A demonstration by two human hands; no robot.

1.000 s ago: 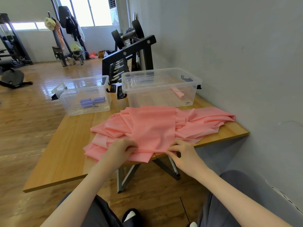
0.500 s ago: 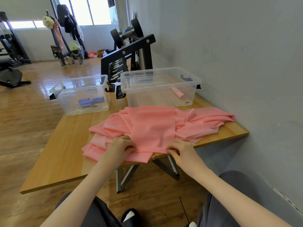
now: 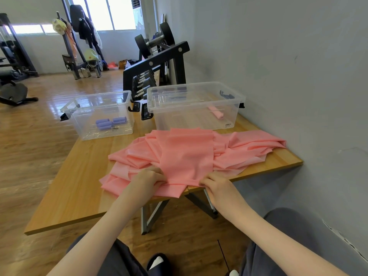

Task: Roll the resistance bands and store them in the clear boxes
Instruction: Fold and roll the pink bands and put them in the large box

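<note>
We have both hands at the near end of the top pink band point(image 3: 187, 154), which lies flat over a heap of loose pink bands point(image 3: 249, 148) on the table point(image 3: 65, 206). The left hand point(image 3: 148, 181) has its fingers curled onto the band's near left corner, and the right hand point(image 3: 216, 186) pinches the near right corner; both grasp the same hem, right at the table's front edge.

Against the frames of a second ago, very little has shifted: the hands sit in nearly the same spots, and the hem looks only slightly more gathered under the fingertips (too small to say whether a first turn has formed). We read that as the roll being started, not yet under way, with the whole length of the band left to wind up.

Behind the heap stand two clear boxes. The left box point(image 3: 127, 100) holds a few purple rolls point(image 3: 110, 122); the right box point(image 3: 242, 100), touching the far edge of the heap, holds one pink roll point(image 3: 217, 113). We judge this band is meant for the right box once rolled, and most of the pink ones remain undone.
</note>
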